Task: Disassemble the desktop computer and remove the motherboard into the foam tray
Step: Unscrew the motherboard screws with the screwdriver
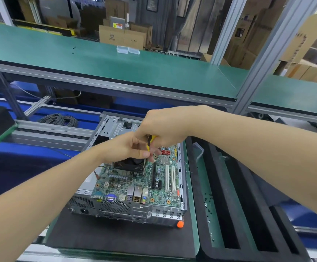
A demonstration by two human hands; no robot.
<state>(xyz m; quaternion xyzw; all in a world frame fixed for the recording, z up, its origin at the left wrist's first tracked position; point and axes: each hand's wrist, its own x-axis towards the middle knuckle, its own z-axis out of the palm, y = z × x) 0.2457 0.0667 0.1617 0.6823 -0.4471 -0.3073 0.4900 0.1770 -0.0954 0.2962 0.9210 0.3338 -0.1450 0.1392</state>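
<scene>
Over the motherboard (154, 186), right hand (161, 127) grips a yellow screwdriver (151, 141), left hand (123, 148) pinching its shaft; foam tray (220, 186) lies just beside the case (127, 211).

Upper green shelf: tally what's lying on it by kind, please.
Clear plastic boxes: 2
Small black pieces, maybe screws: 2
Total: 4
</scene>
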